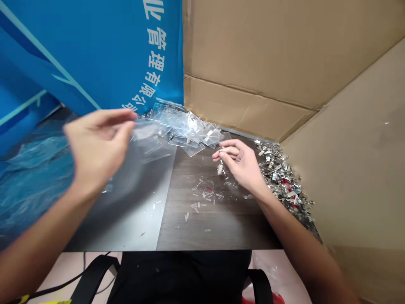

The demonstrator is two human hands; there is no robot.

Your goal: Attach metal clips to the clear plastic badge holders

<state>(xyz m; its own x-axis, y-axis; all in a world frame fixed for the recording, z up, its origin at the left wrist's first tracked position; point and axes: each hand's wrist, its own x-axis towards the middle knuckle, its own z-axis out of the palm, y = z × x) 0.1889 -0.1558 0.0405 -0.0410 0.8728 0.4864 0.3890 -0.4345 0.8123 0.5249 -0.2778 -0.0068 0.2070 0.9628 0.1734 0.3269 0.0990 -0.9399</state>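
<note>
My left hand (103, 143), smeared by motion, pinches a clear plastic sleeve (147, 131) that trails from its fingertips, blurred. Over the dark part of the table, my right hand (240, 162) is closed on a small metal clip with a clear strap (220, 168), which hangs below the thumb and fingers. Behind and between both hands lies a pile of clear plastic sleeves (177, 120). To the right of my right hand, many metal clips (278, 169) are heaped along the table's edge.
Small clear plastic scraps (202, 196) and a red bit are scattered on the wooden table (190, 236). Thin plastic bags (34, 181) cover the left side. A blue printed banner (104, 46) and cardboard walls (253, 55) enclose the back and right.
</note>
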